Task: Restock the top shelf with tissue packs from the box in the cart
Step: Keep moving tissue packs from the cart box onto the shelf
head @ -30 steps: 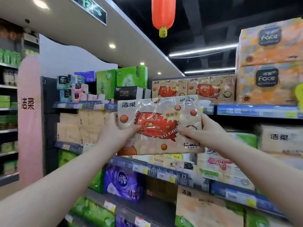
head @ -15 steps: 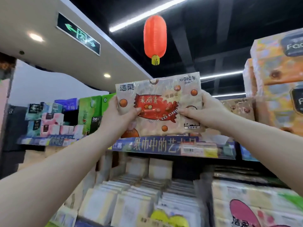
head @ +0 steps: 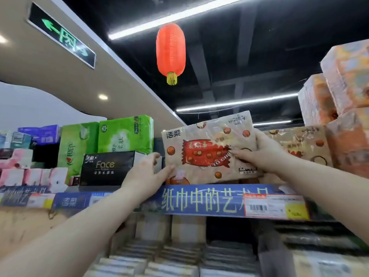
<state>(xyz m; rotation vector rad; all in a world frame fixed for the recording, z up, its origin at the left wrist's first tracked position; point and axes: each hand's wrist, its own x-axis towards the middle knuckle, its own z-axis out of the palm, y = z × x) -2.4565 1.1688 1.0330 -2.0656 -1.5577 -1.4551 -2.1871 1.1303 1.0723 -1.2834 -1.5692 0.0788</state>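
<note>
A beige tissue pack with a red candy picture stands on edge on the top shelf, just behind its blue front strip. My right hand grips the pack's right end, thumb across the front. My left hand is at the pack's lower left corner, thumb touching it and fingers spread. A matching beige pack stands right behind and to the right of it. The cart and the box are out of view.
Left of the pack sit a black Face tissue box and tall green packs. Orange packs are stacked high at the right. A red lantern hangs overhead. Lower shelves hold more tissue packs.
Both hands carried the pack up from chest height and set it down on the top shelf. My left hand has loosened to fingertip contact.
</note>
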